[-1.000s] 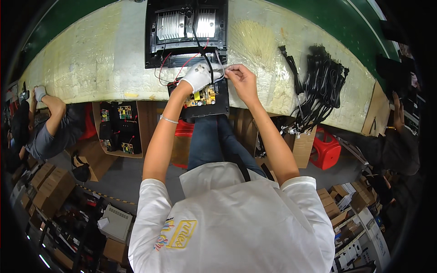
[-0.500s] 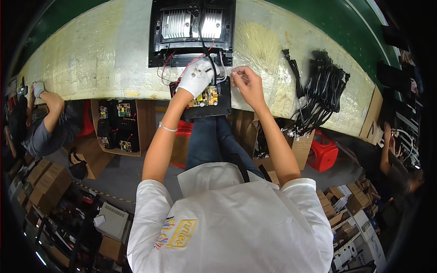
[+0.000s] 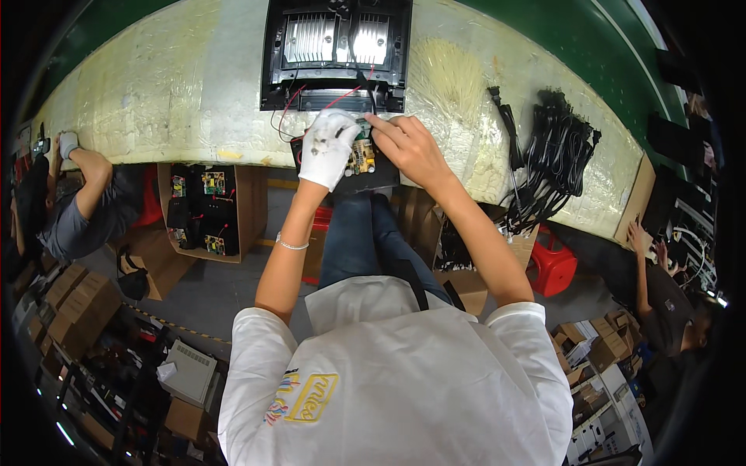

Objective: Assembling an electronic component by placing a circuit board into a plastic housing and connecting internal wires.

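A black plastic tray (image 3: 371, 183) with a yellow-brown circuit board (image 3: 361, 158) in it lies at the table's near edge. My left hand (image 3: 326, 149), in a stained white glove, curls its fingers over the board's left side; what it grips is hidden. From the right my bare right hand (image 3: 409, 149) reaches over the board, its thumb and fingertips closed on a black cord (image 3: 370, 95) by the glove. Just beyond sits a black housing (image 3: 268, 81) with shiny ribbed metal plates (image 3: 309, 40). Thin red wires (image 3: 342, 99) run from it toward my hands.
On the plastic-covered table (image 3: 186, 85), pale cable ties (image 3: 447, 78) and a bundle of black power cords (image 3: 556, 144) lie to the right. Below stand a carton of boards (image 3: 252, 210) and a red stool (image 3: 553, 264). Other people work at both sides.
My right hand has moved left over the board, meeting the cord beside the glove. My left hand has turned and shifted slightly. The view has shifted a little.
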A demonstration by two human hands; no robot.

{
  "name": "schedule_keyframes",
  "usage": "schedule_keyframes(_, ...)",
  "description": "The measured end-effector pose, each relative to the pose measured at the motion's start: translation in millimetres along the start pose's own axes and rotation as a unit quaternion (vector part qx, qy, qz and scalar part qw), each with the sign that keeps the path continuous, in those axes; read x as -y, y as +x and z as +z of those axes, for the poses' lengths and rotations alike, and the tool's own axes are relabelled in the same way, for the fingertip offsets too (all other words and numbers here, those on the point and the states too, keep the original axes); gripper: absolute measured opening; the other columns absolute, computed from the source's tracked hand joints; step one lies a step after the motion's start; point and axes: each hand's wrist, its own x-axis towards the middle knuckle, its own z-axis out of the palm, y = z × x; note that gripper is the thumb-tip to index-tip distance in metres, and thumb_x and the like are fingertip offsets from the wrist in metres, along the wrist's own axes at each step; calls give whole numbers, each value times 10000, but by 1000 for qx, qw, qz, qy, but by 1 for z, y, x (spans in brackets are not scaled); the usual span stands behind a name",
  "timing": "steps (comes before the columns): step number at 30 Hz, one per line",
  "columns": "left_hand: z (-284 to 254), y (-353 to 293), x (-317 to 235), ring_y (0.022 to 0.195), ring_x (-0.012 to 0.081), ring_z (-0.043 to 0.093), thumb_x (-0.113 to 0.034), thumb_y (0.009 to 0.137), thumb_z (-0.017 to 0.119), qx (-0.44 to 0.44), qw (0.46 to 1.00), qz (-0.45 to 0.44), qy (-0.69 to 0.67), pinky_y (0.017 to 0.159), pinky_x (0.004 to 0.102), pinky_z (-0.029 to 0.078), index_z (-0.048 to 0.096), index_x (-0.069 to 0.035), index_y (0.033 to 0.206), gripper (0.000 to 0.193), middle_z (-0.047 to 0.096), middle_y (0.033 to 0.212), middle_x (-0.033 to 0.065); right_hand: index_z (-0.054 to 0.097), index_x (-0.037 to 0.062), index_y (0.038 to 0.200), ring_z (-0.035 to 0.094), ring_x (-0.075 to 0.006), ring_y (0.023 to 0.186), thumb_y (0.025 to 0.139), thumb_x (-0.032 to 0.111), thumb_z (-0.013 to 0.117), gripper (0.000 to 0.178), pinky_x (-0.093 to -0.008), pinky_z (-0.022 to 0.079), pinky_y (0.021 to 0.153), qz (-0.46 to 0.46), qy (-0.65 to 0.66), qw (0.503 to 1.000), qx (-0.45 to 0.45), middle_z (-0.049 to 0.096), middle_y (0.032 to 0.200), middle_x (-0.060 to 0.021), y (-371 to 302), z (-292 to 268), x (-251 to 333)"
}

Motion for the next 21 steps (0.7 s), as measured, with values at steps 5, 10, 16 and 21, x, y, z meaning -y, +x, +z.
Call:
schedule_keyframes(5, 7, 6, -20, 943, 266, 599, -57, 817, 636, -24, 989, 29, -146, 848, 330, 477, 625, -38, 878, 65, 624, 989, 97, 639, 11, 904, 569, -271, 867, 712, -5, 678, 197, -367, 490, 733, 175, 66, 972, -142, 602, 1027, -126, -11, 12, 12)
schedule_keyframes(10, 24, 14, -13, 935, 270, 617, -27, 825, 635, 38, 987, 84, -129, 811, 330, 501, 627, -47, 947, 123, 625, 1001, 116, 633, -4, 890, 562, -307, 806, 757, -29, 691, 148, -369, 470, 701, 267, 139, 934, -190, 544, 897, -135, -18, 19, 10)
schedule_keyframes(16, 32, 22, -6, 895, 293, 614, 11, 808, 602, 64, 983, 144, -91, 792, 342, 505, 641, -58, 1009, 217, 619, 973, 119, 616, -16, 889, 561, -303, 785, 776, -36, 670, 127, -359, 464, 687, 301, 194, 921, -156, 534, 884, -140, -33, 16, -2)
schedule_keyframes(21, 25, 22, -15, 857, 304, 613, 19, 730, 619, 81, 980, 180, 19, 779, 354, 511, 604, -61, 1118, 396, 628, 964, 126, 629, -15, 904, 564, -200, 710, 823, -17, 661, 87, -284, 458, 613, 319, 222, 911, -135, 545, 893, -105, -40, 20, -9)
